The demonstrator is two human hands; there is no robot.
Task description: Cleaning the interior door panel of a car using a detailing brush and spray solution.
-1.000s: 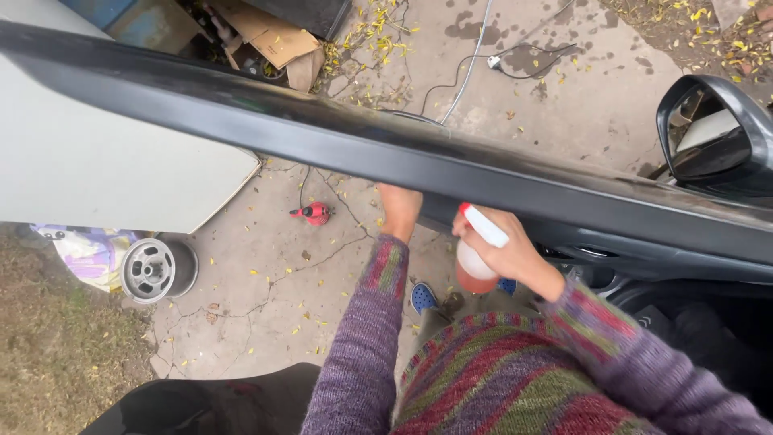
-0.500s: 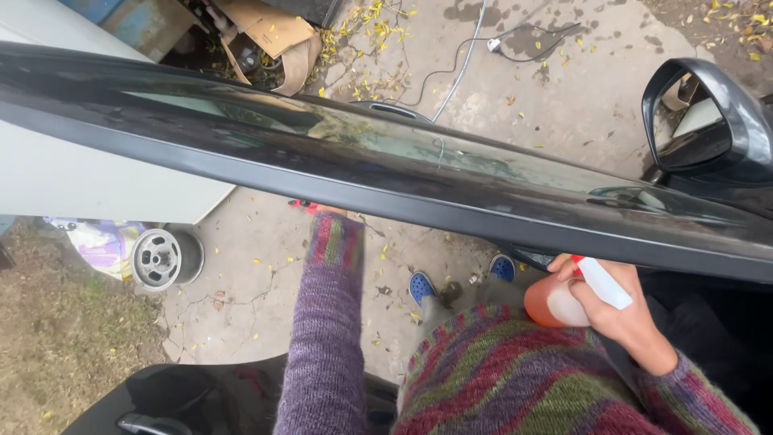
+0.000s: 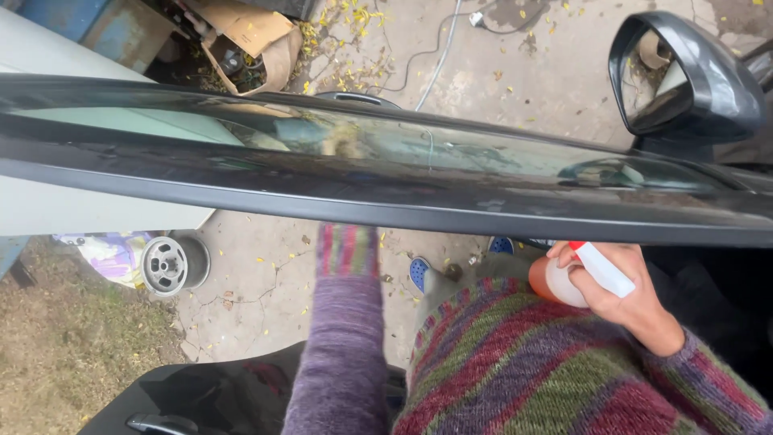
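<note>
Looking down, we see the dark top edge of an open car door point(image 3: 386, 181) running long from left to right across the view, its side mirror point(image 3: 684, 76) at the far right. Our left sleeve point(image 3: 342, 322) reaches up beneath that edge; the hand is hidden, so we cannot tell its fingers' state. Our right hand point(image 3: 620, 294), nearer us, just under the edge, curls its fingers point(image 3: 564, 254) closed around a spray bottle point(image 3: 576, 278).

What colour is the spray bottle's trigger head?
White with a red tip, on the spray bottle in the right hand; head view.
</note>
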